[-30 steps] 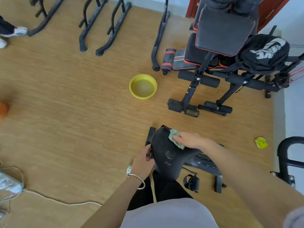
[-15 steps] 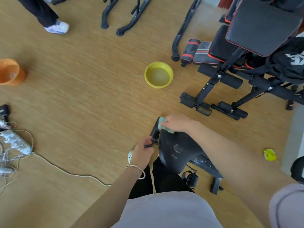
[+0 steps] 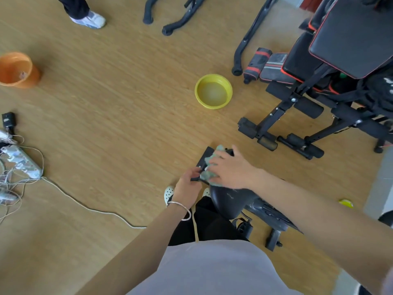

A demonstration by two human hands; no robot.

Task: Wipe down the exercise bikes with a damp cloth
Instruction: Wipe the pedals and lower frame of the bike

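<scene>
1. Wooden floor (image 3: 110, 116), seen from above. Landmark: yellow basin (image 3: 213, 105) with water in it, standing on the floor.
2. Exercise bike (image 3: 268, 212) sits on the near side of the basin, slightly to its right, close to the wearer's legs. Its black saddle (image 3: 227, 202) shows pale smears on top.
3. Cloth (image 3: 206, 175), greenish and bunched up, lies at the saddle's front end, on the side facing the basin.
4. Right hand (image 3: 230, 169) is on top of the cloth. Fingers are laid across it nearly straight and press it down, thumb sticking out toward the basin. No closed grasp visible.
5. Left hand (image 3: 188, 186) is just left of the cloth, touching it. Fingers are curled and grasp a thin black part of the bike; I cannot tell which part. Silver bangle (image 3: 180, 207) on that wrist.
6. Right of the basin: black weight bench (image 3: 319, 67) with red trim and foam rollers.
7. Far left of the basin: orange bucket (image 3: 32, 78).
8. Left of the basin and nearer the wearer: power strip (image 3: 20, 161) with tangled leads. One white cable (image 3: 85, 206) runs from it toward the wearer's feet.
9. Beyond the basin, to the left: another person's white shoe (image 3: 90, 19) and black floor bars (image 3: 182, 18).
10. Well to the basin's right, nearer the wearer: small yellow object (image 3: 345, 203) on the floor, too small to identify.
</scene>
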